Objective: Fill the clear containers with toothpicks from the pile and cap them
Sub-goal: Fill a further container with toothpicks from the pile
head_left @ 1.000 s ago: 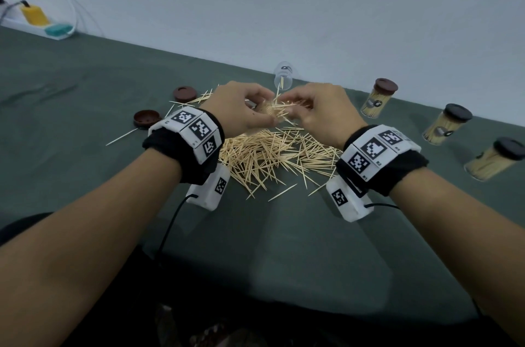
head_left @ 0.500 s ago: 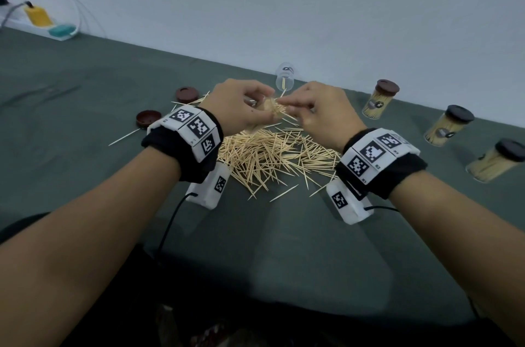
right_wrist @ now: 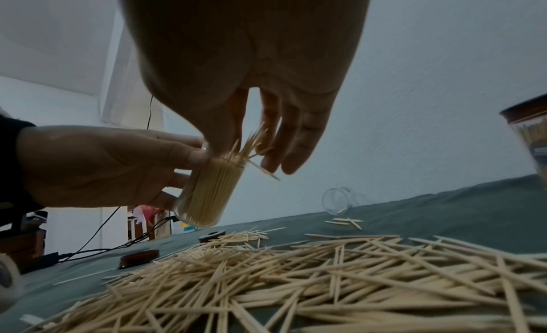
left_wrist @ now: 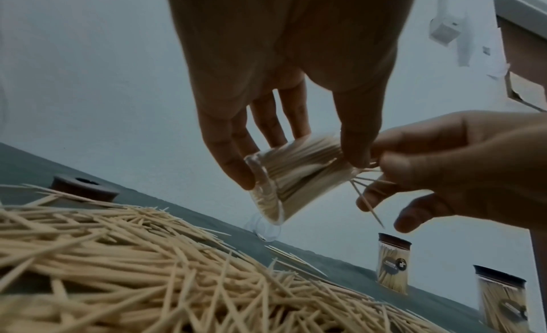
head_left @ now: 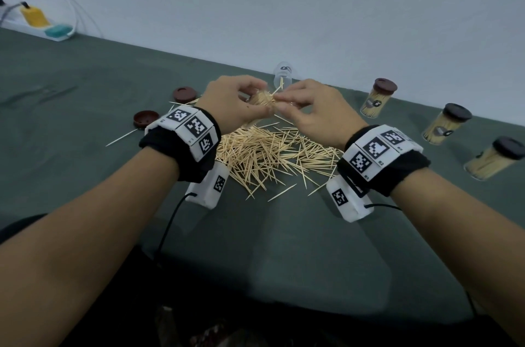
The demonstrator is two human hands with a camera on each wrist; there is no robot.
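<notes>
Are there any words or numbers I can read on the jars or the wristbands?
No text can be read.
Dark labels on the capped toothpick jars: too blurred to read.
Wristbands: black-and-white square code patterns, with tiny marks beside them too small to read.

Bare forearms; black wristbands [head_left: 196,160] with white marker-printed blocks [head_left: 189,127]; white camera boxes [head_left: 209,187], black cables [head_left: 167,226].

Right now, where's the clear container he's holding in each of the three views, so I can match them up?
Head: the held container sits upper centre, between both hands, mostly hidden by fingers.
Left wrist: held container is centre, tilted, gripped by the left hand, mouth toward the right hand.
Right wrist: held container is left of centre, nearly upright.
Shared landmark: the empty container lying on its side behind the toothpick pile.
</notes>
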